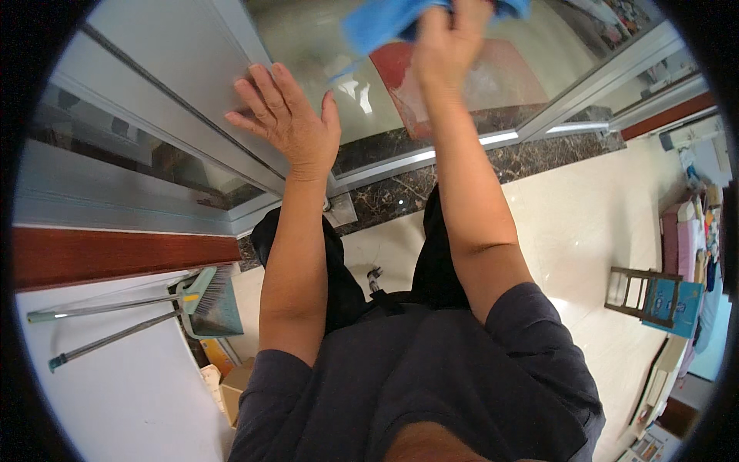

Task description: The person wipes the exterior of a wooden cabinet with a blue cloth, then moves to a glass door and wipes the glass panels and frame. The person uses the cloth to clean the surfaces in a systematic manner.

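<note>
My right hand [450, 55] grips a bunched blue cloth [378, 26] at the upper part of a glass door pane [358, 133]. Cloth and fingers are blurred, and the cloth's far edge runs out of view. With fingers spread and nothing held, my left hand [297, 121] rests its palm side toward the grey metal door frame [231, 40] and the pane's edge; its contact surface is hidden. Through the glass a red mat [395, 81] shows on a shiny floor.
A dark marble threshold [392, 193] runs below the door. At left, a broom [199, 291] and a long-handled dustpan [222, 317] lean by a white wall, near a cardboard box [234, 387]. A wooden stool [629, 294] and a blue box [687, 306] stand at right.
</note>
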